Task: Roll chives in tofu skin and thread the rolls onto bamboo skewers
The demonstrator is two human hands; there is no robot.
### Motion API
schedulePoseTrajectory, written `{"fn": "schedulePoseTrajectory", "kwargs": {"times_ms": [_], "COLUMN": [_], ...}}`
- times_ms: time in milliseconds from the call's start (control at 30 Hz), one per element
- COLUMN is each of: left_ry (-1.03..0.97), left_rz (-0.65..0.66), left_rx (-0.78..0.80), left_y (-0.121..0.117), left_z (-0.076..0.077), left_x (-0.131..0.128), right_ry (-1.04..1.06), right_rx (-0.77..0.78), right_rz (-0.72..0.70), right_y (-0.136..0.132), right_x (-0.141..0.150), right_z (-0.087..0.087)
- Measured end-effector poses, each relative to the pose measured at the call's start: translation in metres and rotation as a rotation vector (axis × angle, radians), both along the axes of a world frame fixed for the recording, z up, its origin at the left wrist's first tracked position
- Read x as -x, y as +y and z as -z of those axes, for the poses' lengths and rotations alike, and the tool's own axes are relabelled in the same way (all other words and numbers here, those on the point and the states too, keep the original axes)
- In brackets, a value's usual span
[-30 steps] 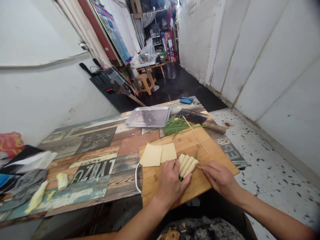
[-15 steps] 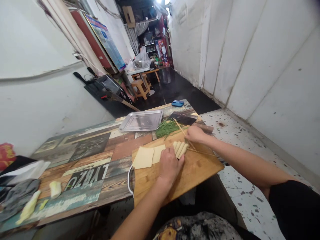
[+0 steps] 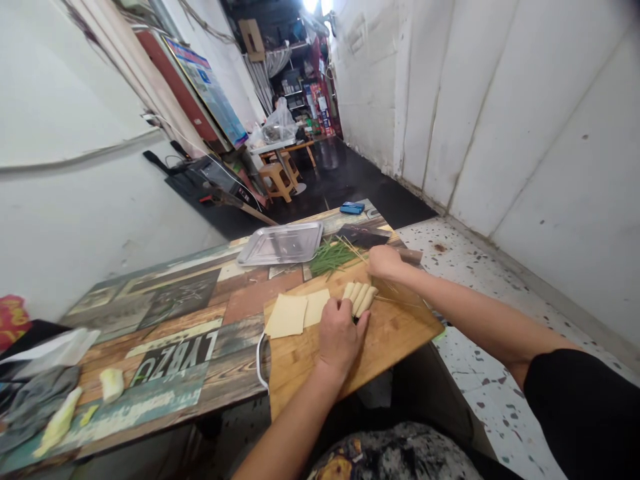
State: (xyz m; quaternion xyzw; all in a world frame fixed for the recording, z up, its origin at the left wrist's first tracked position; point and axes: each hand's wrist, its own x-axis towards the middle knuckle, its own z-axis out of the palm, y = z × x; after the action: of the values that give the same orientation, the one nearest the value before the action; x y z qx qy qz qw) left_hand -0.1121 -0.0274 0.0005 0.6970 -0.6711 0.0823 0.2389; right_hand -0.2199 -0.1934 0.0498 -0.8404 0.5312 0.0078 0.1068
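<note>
My left hand [image 3: 341, 335] rests on the wooden cutting board [image 3: 390, 340], its fingers curled down on the near ends of several pale tofu-skin rolls [image 3: 361, 295] lying side by side. My right hand [image 3: 384, 261] is at the board's far edge, closed over thin bamboo skewers [image 3: 356, 249] that lie by a bunch of green chives [image 3: 330, 255]. Two flat tofu-skin sheets [image 3: 295, 312] lie on the board to the left of the rolls.
A steel tray [image 3: 281, 243] sits beyond the board, with a cleaver [image 3: 367, 238] and a blue object [image 3: 352, 208] to its right. Vegetable scraps [image 3: 111, 383], cloth and bags lie on the table's left end. The table's right edge drops to a speckled floor.
My right hand left the rolls, reached across the board to the far edge and closed over the skewers. My left hand stayed on the rolls. The camera view drifted.
</note>
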Motion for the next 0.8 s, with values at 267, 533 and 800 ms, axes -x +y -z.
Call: {"fn": "schedulePoseTrajectory", "kwargs": {"times_ms": [267,533,800], "left_ry": [0.155,0.134,0.12], "left_rz": [0.048,0.065,0.08], "left_rx": [0.097,0.106,0.153], "left_y": [0.006,0.006,0.006], "left_z": [0.005,0.006,0.008], "left_x": [0.0,-0.002,-0.003], "right_ry": [-0.365,-0.505,-0.278], "right_rx": [0.289,0.425,0.528], "right_rz": [-0.169,-0.383,-0.404], "right_y": [0.044,0.142,0.163], "right_x": [0.038,0.156,0.195], "right_z": [-0.011,0.054,0.069]}}
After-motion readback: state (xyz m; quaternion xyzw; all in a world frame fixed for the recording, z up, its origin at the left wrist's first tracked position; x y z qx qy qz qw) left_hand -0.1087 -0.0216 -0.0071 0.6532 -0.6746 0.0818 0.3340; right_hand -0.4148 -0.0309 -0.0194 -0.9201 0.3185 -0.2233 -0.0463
